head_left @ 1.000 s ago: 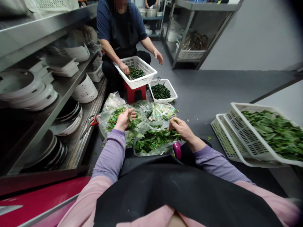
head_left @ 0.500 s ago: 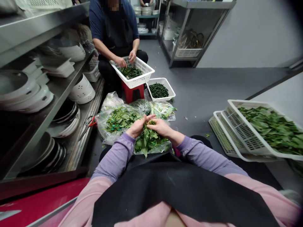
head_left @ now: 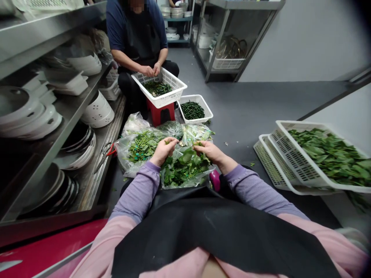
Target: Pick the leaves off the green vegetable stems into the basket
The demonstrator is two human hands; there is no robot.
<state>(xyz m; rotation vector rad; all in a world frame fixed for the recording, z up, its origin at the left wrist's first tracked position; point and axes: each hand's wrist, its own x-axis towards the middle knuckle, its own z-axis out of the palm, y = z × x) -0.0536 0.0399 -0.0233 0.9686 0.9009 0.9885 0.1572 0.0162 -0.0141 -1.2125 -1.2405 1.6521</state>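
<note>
My left hand is closed in a pinch above the left side of a plastic bag of leafy greens; whatever lies between its fingertips is too small to make out. Across from it, my right hand pinches a green stem, with leaves hanging below the fingers. The two hands are apart, with the bag in front of my black apron between them. Just beyond my left hand lies another clear bag of stemmed greens. A further bag of pale-stemmed vegetables lies behind the hands.
Stacked white baskets with leafy greens stand at right. Opposite, a co-worker handles green peppers over a white basket on a red stool. Red-handled scissors lie on the left shelf, near stacked dishes.
My hands have moved apart from their joined grip, left hand leftward and right hand rightward. The greens between them have dropped into the bag. The co-worker's hands have come together.
</note>
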